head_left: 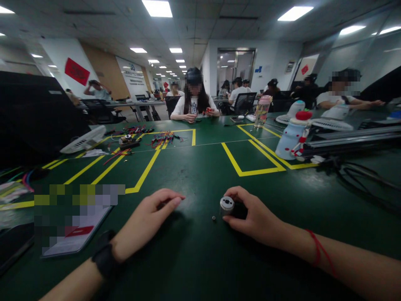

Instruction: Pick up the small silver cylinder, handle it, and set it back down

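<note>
My right hand (250, 215) has its thumb and fingers around a short silver cylindrical motor (227, 205), which stands upright on the green table. Dark holes show in the motor's round top face. Just left of it lies a tiny metal piece (214, 218), perhaps a nut or small gear. My left hand (159, 209) rests to the left, apart from the motor. Its fingers are curled and the thumb tip meets the index finger; whatever may be between them is hidden.
A phone-like slab (78, 238) lies left of my left wrist. Bundled coloured wires (164, 139) are farther back. A blue bottle (286, 140), a pink-lidded bottle (262, 112) and black cables (354, 175) are at right. A person (194, 100) sits opposite, handling small items.
</note>
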Demonstrator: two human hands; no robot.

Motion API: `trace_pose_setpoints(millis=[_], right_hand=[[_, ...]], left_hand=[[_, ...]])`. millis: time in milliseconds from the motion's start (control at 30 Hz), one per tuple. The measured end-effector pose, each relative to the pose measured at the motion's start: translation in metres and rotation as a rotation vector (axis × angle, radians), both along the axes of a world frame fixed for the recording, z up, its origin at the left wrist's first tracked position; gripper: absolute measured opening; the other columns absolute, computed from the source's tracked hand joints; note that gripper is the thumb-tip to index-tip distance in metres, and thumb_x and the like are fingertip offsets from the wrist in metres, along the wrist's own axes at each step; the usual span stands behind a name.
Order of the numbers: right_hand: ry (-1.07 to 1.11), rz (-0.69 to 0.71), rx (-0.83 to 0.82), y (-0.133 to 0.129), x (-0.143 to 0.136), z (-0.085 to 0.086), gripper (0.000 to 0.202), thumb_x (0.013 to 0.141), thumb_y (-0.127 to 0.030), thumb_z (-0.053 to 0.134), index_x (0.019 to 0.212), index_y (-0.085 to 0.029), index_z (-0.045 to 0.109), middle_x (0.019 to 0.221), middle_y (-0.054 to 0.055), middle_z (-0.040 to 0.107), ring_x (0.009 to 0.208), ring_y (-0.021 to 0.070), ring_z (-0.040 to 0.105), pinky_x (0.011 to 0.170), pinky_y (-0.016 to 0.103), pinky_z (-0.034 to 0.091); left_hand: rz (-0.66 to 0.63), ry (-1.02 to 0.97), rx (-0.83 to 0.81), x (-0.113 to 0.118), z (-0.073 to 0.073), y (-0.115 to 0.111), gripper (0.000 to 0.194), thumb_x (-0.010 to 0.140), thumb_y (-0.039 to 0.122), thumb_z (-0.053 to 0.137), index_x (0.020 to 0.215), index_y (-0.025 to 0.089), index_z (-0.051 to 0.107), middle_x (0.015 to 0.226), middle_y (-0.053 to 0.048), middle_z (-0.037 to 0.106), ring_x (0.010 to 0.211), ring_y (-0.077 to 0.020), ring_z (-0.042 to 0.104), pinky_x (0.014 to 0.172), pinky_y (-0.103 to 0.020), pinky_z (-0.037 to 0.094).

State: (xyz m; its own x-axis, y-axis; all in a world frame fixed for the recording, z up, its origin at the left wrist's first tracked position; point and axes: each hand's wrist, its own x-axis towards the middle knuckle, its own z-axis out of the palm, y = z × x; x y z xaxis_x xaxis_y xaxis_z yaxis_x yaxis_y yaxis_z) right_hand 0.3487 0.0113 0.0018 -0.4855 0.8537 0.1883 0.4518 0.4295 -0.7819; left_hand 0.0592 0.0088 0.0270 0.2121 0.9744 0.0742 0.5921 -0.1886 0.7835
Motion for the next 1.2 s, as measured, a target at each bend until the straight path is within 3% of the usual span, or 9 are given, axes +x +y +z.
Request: trace_pose_setpoints(millis=[133, 300, 567, 700, 800, 867, 967, 1067, 1200], right_hand=[[-0.026, -0.007, 0.065, -0.001, -0.003, -0.002, 0.047, 0.078, -0.029, 0.063, 0.121, -0.022, 0.046, 0.109, 0.004, 0.058, 0.096, 0.0126, 0.057, 0.086, 0.029, 0.047], [-0.068, -0.121, 0.18, 0.005, 0.022, 0.007, 0.043, 0.079, -0.037, 0.063, 0.117, -0.022, 0.051, 0.113, 0.006, 0.058, 0.099, 0.0151, 0.058, 0.088, 0.031, 0.049], [-0.411, -0.921, 0.129, 0.009, 0.224, 0.013, 0.057, 0.075, -0.056, 0.06, 0.118, -0.021, 0.049, 0.108, 0.016, 0.06, 0.08, 0.02, 0.062, 0.066, 0.031, 0.049], [-0.641, -1.057, 0.184, 0.006, 0.284, 0.005, 0.061, 0.071, -0.062, 0.061, 0.114, -0.019, 0.054, 0.106, 0.02, 0.059, 0.077, 0.0226, 0.062, 0.065, 0.037, 0.047], [-0.822, -1.053, 0.536, 0.011, 0.251, 0.009, 0.068, 0.067, -0.066, 0.063, 0.113, -0.016, 0.057, 0.115, 0.024, 0.055, 0.108, 0.0365, 0.053, 0.084, 0.049, 0.041], [-0.777, -0.853, 0.66, 0.012, 0.194, 0.013, 0.063, 0.074, -0.061, 0.06, 0.119, -0.018, 0.055, 0.127, 0.021, 0.048, 0.123, 0.0368, 0.041, 0.098, 0.051, 0.033], [-0.503, -0.259, 0.329, 0.009, 0.088, 0.011, 0.048, 0.083, -0.055, 0.054, 0.118, -0.023, 0.058, 0.122, 0.01, 0.054, 0.112, 0.0234, 0.05, 0.094, 0.04, 0.042], [-0.331, 0.057, 0.18, 0.005, 0.002, 0.002, 0.046, 0.079, -0.055, 0.061, 0.115, -0.027, 0.063, 0.117, 0.005, 0.056, 0.105, 0.0181, 0.051, 0.09, 0.035, 0.043], [-0.261, 0.199, 0.149, 0.009, -0.02, 0.001, 0.018, 0.087, -0.036, 0.057, 0.089, -0.022, 0.068, 0.094, 0.003, 0.061, 0.089, 0.0126, 0.053, 0.083, 0.029, 0.043]], left_hand=[[0.255, -0.111, -0.067, -0.054, -0.014, -0.002, 0.034, 0.087, 0.05, 0.054, 0.097, 0.021, 0.069, 0.076, -0.002, 0.065, 0.07, -0.0186, 0.06, 0.063, -0.029, 0.048], [0.281, -0.176, -0.065, -0.071, -0.031, -0.007, 0.034, 0.086, 0.049, 0.055, 0.099, 0.019, 0.066, 0.08, -0.002, 0.066, 0.07, -0.017, 0.059, 0.061, -0.026, 0.047], [0.255, -0.106, -0.076, -0.066, -0.03, -0.004, 0.035, 0.085, 0.052, 0.055, 0.095, 0.021, 0.066, 0.075, -0.001, 0.067, 0.069, -0.0178, 0.061, 0.063, -0.028, 0.047], [0.264, -0.072, -0.076, -0.063, -0.029, -0.005, 0.036, 0.085, 0.053, 0.054, 0.095, 0.021, 0.067, 0.075, -0.001, 0.068, 0.07, -0.0191, 0.062, 0.063, -0.029, 0.048], [0.266, -0.073, -0.076, -0.063, -0.029, -0.005, 0.036, 0.085, 0.053, 0.054, 0.095, 0.021, 0.067, 0.077, -0.002, 0.068, 0.07, -0.0193, 0.062, 0.063, -0.029, 0.048], [0.26, -0.071, -0.079, -0.064, -0.03, -0.005, 0.035, 0.085, 0.052, 0.054, 0.096, 0.021, 0.067, 0.078, -0.002, 0.067, 0.071, -0.0193, 0.061, 0.064, -0.029, 0.047], [0.258, -0.049, -0.083, -0.067, -0.033, -0.004, 0.035, 0.086, 0.052, 0.053, 0.098, 0.022, 0.066, 0.078, -0.001, 0.067, 0.072, -0.0189, 0.06, 0.064, -0.028, 0.046], [0.253, -0.003, -0.109, -0.069, -0.033, -0.005, 0.035, 0.087, 0.053, 0.052, 0.1, 0.023, 0.065, 0.078, 0.0, 0.066, 0.073, -0.0185, 0.059, 0.065, -0.028, 0.045], [0.235, 0.045, -0.144, -0.07, -0.03, -0.008, 0.036, 0.088, 0.054, 0.05, 0.105, 0.025, 0.063, 0.081, 0.0, 0.065, 0.076, -0.0195, 0.059, 0.065, -0.028, 0.044]])
